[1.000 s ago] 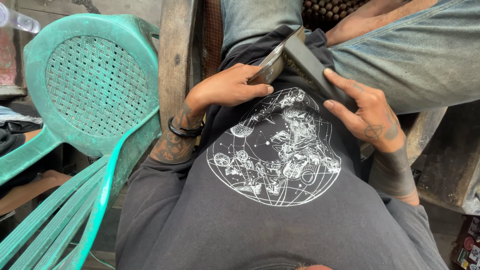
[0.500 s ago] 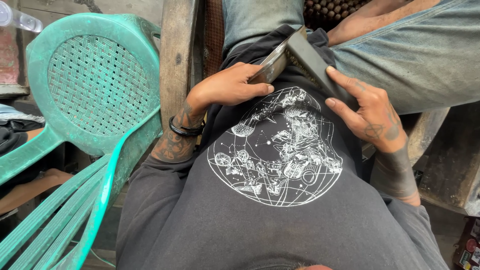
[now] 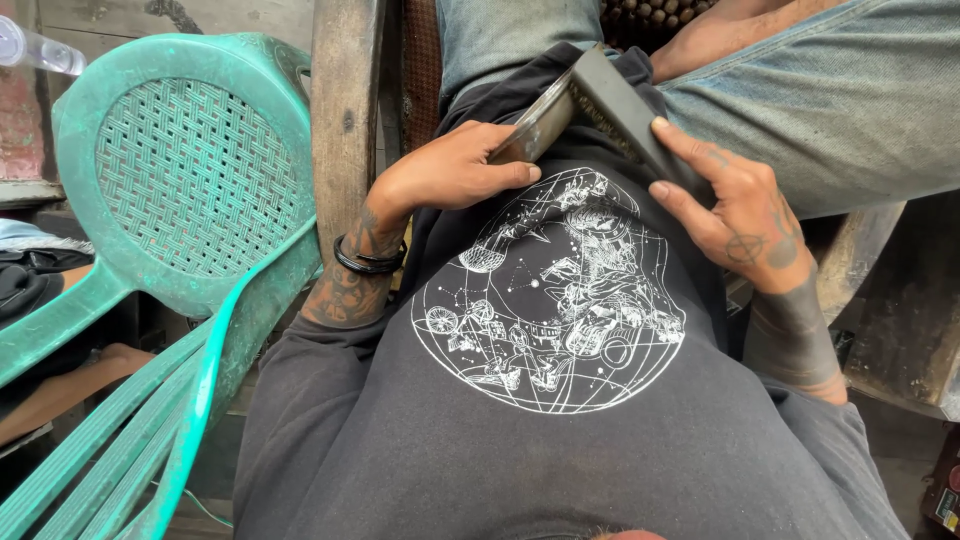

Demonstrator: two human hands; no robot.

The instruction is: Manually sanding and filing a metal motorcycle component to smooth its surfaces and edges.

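My left hand (image 3: 450, 170), with a black band on its wrist, is closed around a flat, worn metal piece (image 3: 530, 128) held against my stomach. The metal piece's edge meets a dark rectangular block (image 3: 625, 100) that lies slanted across my lap. My right hand (image 3: 735, 210) presses on the block's right side with fingers stretched along it. Below both hands is my black sweatshirt (image 3: 560, 300) with its white round print.
A green plastic chair (image 3: 190, 180) with a woven back stands close on the left, beside a weathered wooden post (image 3: 345, 110). My blue jeans legs (image 3: 850, 90) fill the top right. The neck of a clear plastic bottle (image 3: 40, 50) shows at the top left.
The block and my right hand have shifted slightly up and away from me. My left hand keeps its hold on the metal piece in nearly the same place.
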